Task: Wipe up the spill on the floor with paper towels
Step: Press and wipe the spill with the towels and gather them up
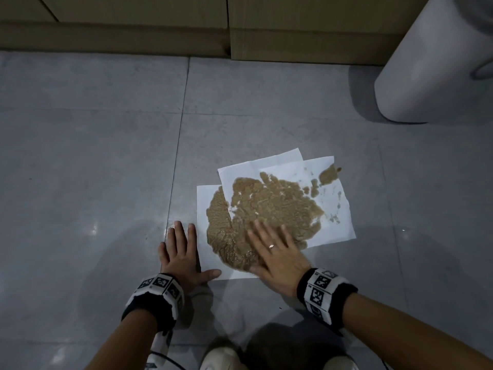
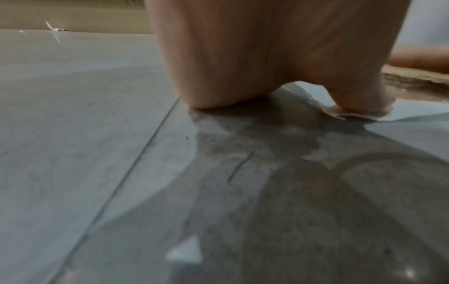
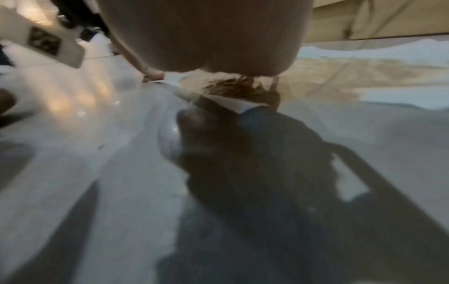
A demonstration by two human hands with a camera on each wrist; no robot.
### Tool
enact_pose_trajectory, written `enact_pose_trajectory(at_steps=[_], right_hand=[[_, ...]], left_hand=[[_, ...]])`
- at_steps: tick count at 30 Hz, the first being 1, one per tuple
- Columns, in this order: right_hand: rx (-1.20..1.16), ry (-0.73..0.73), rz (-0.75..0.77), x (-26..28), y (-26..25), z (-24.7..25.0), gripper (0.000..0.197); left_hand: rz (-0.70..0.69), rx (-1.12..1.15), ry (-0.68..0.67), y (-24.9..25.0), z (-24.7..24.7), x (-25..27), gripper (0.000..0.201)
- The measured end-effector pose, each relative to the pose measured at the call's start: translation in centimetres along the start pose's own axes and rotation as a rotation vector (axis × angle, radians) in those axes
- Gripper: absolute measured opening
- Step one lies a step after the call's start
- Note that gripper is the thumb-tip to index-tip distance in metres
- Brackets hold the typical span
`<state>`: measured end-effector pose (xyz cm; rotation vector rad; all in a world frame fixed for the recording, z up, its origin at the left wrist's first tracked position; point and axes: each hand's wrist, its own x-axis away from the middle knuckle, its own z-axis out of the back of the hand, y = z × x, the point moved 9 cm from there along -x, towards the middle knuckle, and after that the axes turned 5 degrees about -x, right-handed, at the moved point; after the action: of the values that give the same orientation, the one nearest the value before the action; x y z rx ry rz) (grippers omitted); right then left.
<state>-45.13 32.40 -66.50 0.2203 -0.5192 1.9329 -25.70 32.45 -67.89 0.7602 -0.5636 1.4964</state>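
Observation:
Three overlapping white paper towels (image 1: 338, 209) lie flat on the grey tiled floor (image 1: 93, 156). A large brown wet stain (image 1: 266, 206) has soaked through them. My right hand (image 1: 274, 252) lies flat, fingers straight, pressing on the stained near part of the towels. My left hand (image 1: 181, 255) rests flat on the floor beside the towels' left edge, its thumb lying on the near left corner. In the left wrist view the heel of the left hand (image 2: 243, 67) sits on the tile and the towel's edge (image 2: 352, 115). The right wrist view has the soaked towel (image 3: 243, 90) under the right palm (image 3: 206, 38).
Tan cabinet fronts (image 1: 186, 25) run along the far edge of the floor. A white rounded bin (image 1: 432, 62) stands at the far right. My shoe (image 1: 221, 356) and knee are at the bottom of the head view.

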Motion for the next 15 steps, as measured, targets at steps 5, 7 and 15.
enact_pose_trajectory(at_steps=[5, 7, 15], right_hand=[[-0.181, 0.051, -0.597, 1.6, 9.0, 2.2, 0.081], [-0.213, 0.018, -0.655, 2.0, 10.4, 2.1, 0.08], [-0.326, -0.093, -0.65, 1.9, 10.6, 1.0, 0.079]], left_hand=[[0.014, 0.009, 0.026, 0.0, 0.2, 0.1, 0.127], [0.009, 0.015, 0.021, 0.1, 0.3, 0.2, 0.128], [0.018, -0.04, -0.029, 0.3, 0.2, 0.3, 0.131]])
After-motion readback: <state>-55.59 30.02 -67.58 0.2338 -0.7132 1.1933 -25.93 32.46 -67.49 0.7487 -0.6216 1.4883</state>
